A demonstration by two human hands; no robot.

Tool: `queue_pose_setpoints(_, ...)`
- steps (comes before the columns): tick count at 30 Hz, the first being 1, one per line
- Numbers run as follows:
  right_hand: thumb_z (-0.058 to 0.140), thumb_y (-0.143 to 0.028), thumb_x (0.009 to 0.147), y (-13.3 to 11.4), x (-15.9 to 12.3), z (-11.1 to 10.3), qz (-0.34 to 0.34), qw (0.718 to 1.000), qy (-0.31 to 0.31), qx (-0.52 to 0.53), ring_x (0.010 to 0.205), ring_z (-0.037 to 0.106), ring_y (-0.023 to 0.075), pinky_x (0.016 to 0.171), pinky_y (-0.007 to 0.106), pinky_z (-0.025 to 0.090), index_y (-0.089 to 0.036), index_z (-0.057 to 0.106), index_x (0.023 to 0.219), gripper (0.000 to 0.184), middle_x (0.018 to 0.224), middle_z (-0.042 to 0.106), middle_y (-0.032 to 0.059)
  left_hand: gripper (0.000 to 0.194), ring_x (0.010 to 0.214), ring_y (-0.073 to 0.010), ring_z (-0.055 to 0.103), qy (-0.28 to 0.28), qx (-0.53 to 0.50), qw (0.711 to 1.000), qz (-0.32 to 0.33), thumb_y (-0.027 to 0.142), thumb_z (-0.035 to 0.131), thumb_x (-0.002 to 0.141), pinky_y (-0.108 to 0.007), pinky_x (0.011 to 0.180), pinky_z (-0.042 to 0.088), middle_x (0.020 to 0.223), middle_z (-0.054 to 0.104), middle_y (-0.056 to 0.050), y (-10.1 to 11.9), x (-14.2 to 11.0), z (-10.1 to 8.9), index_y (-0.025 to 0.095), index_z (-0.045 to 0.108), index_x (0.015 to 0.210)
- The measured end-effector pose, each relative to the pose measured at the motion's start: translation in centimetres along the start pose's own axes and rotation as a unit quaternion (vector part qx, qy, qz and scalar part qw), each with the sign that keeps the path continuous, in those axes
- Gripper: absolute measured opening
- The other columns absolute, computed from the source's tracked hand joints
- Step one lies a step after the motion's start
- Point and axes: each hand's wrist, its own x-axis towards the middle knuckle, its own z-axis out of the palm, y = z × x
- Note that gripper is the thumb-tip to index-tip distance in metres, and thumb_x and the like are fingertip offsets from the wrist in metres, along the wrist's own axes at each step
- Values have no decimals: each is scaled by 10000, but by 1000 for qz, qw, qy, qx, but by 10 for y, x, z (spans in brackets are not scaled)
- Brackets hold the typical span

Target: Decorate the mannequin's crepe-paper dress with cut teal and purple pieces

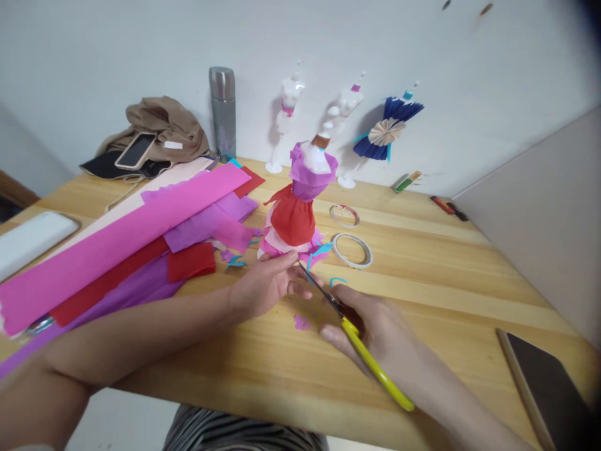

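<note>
My right hand [382, 329] grips a pair of scissors [375, 363] with yellow handles. Its dark blades point up and left, their tips close to my left fingers. My left hand [267, 285] is partly closed just below the hem of a small mannequin's paper dress [293, 219]; what its fingertips hold is unclear. The dress has a purple top, a red overskirt and pink lower layers. Beside the hem lies a blue paper piece [323, 249], near the blade tips. A purple paper flower [302, 322] rests on the wood below my hands.
Crepe paper rolls and sheets [141, 241] cover the left side. Two tape rings [352, 250] lie right of the dress. Three more mannequins [291, 94], a flask [223, 113] and a brown cloth [164, 125] line the wall. A dark tablet-like object [544, 382] sits at the right edge.
</note>
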Motion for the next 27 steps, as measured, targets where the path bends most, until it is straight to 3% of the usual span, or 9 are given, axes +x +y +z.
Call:
queue_pose_setpoints(5, 593, -528, 975, 1, -6, -3, -29, 988, 22, -153, 426, 445, 170, 462, 264, 254, -148, 718, 1192, 455, 577, 543, -12, 343, 770, -211, 724, -2, 17, 1000, -10, 483, 751, 911, -323, 749, 523, 800, 758, -89, 2, -1, 2, 155, 664, 863)
queue_pose_setpoints(11, 694, -498, 921, -9, -6, -21, -29, 994, -70, -77, 589, 623, 217, 577, 320, 490, -181, 594, 1462, 634, 909, 753, 94, 398, 868, -265, 743, -20, 20, 999, -43, 522, 680, 955, -381, 869, 523, 818, 770, -119, 4, 1, 1, 136, 685, 859)
queue_pose_setpoints(13, 700, -500, 918, -11, -7, -26, -33, 995, -92, -36, 656, 643, 225, 640, 344, 533, -192, 644, 1384, 562, 934, 754, 92, 401, 852, -247, 739, -30, 16, 998, -50, 508, 654, 975, -365, 865, 529, 844, 777, -131, 4, 2, 1, 127, 689, 854)
queue_pose_setpoints(15, 695, -533, 917, -8, -11, -29, -39, 992, -119, 5, 622, 599, 201, 602, 320, 518, -201, 736, 1136, 401, 812, 711, 53, 359, 823, -225, 738, -29, 3, 998, -47, 470, 654, 984, -334, 815, 540, 850, 780, -124, 4, 1, 1, 134, 683, 862)
queue_pose_setpoints(17, 664, -605, 925, 0, -17, -30, -48, 989, -128, 53, 580, 545, 175, 534, 288, 472, -212, 734, 902, 399, 711, 644, 27, 295, 834, -222, 747, -19, -15, 999, -37, 429, 672, 980, -313, 770, 550, 848, 780, -111, 4, 1, 1, 149, 671, 887)
queue_pose_setpoints(22, 588, -736, 943, 17, -22, -27, -6, 980, -53, 192, 629, 523, 154, 576, 289, 467, -214, 750, 1022, 553, 742, 604, 17, 265, 903, -258, 764, -17, -20, 999, -32, 413, 644, 993, -349, 793, 579, 871, 769, -114, 3, 2, 2, 158, 659, 923)
queue_pose_setpoints(27, 613, -724, 933, 26, -10, -23, 35, 974, -71, 214, 608, 441, 131, 540, 276, 371, -191, 739, 964, 548, 718, 527, -7, 313, 948, -273, 767, -13, 6, 999, -39, 425, 561, 1031, -352, 807, 573, 902, 767, -139, 4, 2, 2, 150, 664, 921)
